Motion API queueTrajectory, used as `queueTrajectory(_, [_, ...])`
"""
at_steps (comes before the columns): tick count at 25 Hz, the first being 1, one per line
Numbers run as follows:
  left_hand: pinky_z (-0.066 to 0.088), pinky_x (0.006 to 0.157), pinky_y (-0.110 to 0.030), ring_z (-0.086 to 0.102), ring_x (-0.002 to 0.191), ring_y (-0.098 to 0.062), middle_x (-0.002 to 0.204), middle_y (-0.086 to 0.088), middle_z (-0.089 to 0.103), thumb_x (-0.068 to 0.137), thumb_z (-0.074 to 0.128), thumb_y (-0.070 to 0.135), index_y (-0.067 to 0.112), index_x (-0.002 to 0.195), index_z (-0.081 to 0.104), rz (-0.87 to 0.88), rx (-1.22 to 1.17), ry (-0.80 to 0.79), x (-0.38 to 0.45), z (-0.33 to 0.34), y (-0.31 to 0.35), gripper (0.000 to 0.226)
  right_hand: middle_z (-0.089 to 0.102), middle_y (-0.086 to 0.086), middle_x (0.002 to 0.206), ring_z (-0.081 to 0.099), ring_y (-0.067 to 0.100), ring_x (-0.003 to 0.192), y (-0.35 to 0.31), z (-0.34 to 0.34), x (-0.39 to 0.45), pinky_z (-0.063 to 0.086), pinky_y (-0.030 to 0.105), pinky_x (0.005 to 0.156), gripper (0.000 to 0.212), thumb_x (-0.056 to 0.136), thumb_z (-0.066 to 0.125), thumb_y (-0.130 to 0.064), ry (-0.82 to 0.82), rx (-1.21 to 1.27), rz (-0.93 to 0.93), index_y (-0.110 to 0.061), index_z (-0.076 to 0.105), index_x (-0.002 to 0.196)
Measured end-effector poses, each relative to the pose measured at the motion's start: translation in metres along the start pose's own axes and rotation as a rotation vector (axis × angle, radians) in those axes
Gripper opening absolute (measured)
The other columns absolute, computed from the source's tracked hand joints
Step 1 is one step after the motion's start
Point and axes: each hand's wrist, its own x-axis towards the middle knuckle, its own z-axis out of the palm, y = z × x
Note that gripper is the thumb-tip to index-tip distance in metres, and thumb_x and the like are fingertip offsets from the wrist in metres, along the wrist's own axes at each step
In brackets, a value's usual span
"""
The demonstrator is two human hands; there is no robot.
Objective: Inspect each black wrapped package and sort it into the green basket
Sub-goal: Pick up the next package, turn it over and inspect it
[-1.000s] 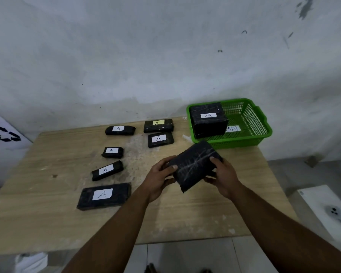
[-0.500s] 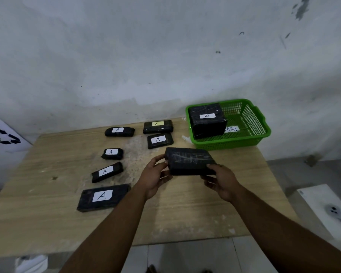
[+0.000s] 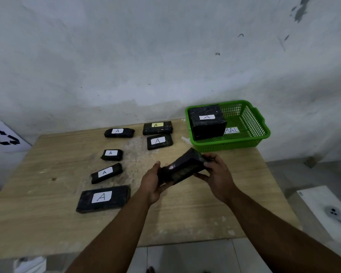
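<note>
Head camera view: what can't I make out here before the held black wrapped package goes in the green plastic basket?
- Held black wrapped package: no label faces the head camera; left hand and right hand cover its ends.
- White label in the green plastic basket: only "MAL" reads; the big black package hides its start.
- Basket floor behind that package: hidden.
</note>
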Motion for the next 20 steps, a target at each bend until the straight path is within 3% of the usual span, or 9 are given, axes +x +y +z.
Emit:
queueTrajectory(3, [0.059,0.075,-0.041,0.064,0.095,-0.026,0.102,-0.013,0.067,0.095,0.062,0.021,0.007,0.090,0.057,0.114,0.047,0.042,0.006,-0.003,-0.003,0.015,0.065,0.017,0.108,0.062,0.029,0.099,0.003,-0.003,0.003,0.051,0.043,0.080,0.016,0.094,0.049,-0.009,0.042,0.059,0.058,-0.012,0.064,0.097])
queueTrajectory(6, [0.051,0.061,-0.032,0.060,0.075,-0.019,0.089,-0.010,0.065,0.093,0.060,0.006,0.013,0.086,0.056,0.189,0.108,0.010,0.002,-0.001,-0.002,0.011,0.067,0.012,0.099,0.069,0.024,0.082,0.005,-0.002,0.004,0.054,0.032,0.067,0.025,0.092,0.043,0.003,0.097,0.091,0.063,-0.012,0.060,0.101])
queueTrajectory(9, [0.054,0.068,-0.036,0.063,0.083,-0.022,0.097,-0.009,0.066,0.094,0.059,0.009,0.013,0.109,0.059,0.147,0.113,-0.027,-0.002,0.000,0.001,0.016,0.065,0.009,0.098,0.066,0.023,0.078,0.002,-0.004,0.005,0.054,0.033,0.065,0.030,0.089,0.040,0.009,0.122,0.087,0.045,-0.012,0.058,0.102])
queueTrajectory(15, [0.058,0.074,-0.038,0.067,0.089,-0.025,0.097,-0.010,0.071,0.093,0.064,0.022,0.011,0.095,0.061,0.052,0.187,-0.048,-0.006,0.001,-0.001,0.011,0.063,0.018,0.098,0.060,0.027,0.078,-0.001,-0.007,0.010,0.051,0.035,0.065,0.031,0.087,0.040,0.010,0.080,0.002,0.010,-0.008,0.058,0.105])
queueTrajectory(17, [0.058,0.070,-0.038,0.068,0.090,-0.027,0.102,-0.014,0.070,0.090,0.069,0.018,0.009,0.094,0.059,0.112,0.192,-0.016,0.000,-0.001,-0.004,0.013,0.066,0.017,0.100,0.061,0.027,0.084,-0.001,-0.009,0.012,0.050,0.034,0.070,0.030,0.086,0.042,0.009,0.080,-0.173,-0.014,-0.010,0.062,0.097])
queueTrajectory(20, [0.059,0.069,-0.040,0.070,0.085,-0.032,0.103,-0.023,0.071,0.085,0.073,0.011,0.005,0.095,0.060,0.217,0.248,0.034,0.004,-0.001,-0.007,0.017,0.067,0.002,0.103,0.062,0.020,0.098,-0.005,-0.015,0.012,0.048,0.021,0.073,0.016,0.087,0.059,-0.009,0.036,-0.798,-0.135,-0.024,0.061,0.093])
